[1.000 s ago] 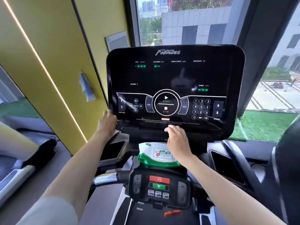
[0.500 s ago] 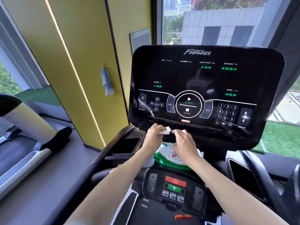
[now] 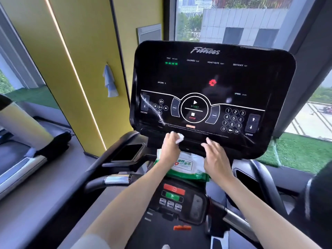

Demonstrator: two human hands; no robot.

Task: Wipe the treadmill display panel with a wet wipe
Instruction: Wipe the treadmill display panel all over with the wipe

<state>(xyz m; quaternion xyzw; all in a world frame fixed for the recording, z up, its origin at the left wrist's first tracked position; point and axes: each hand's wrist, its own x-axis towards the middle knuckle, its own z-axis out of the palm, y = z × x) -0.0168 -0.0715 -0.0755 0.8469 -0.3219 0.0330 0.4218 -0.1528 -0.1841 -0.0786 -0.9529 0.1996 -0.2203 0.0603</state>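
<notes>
Wet wipe (image 3: 179, 138), bunched, pinched in left hand (image 3: 169, 147) below display panel (image 3: 212, 83); right hand (image 3: 215, 159) spread.

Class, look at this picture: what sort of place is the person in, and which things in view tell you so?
Most likely a gym: a treadmill display panel marked "Fitness", a second treadmill to the left, and large windows overlooking city buildings.

wipe pack (image 3: 185, 164) partly hidden by hands; small panel (image 3: 213, 97) text unreadable.
</notes>
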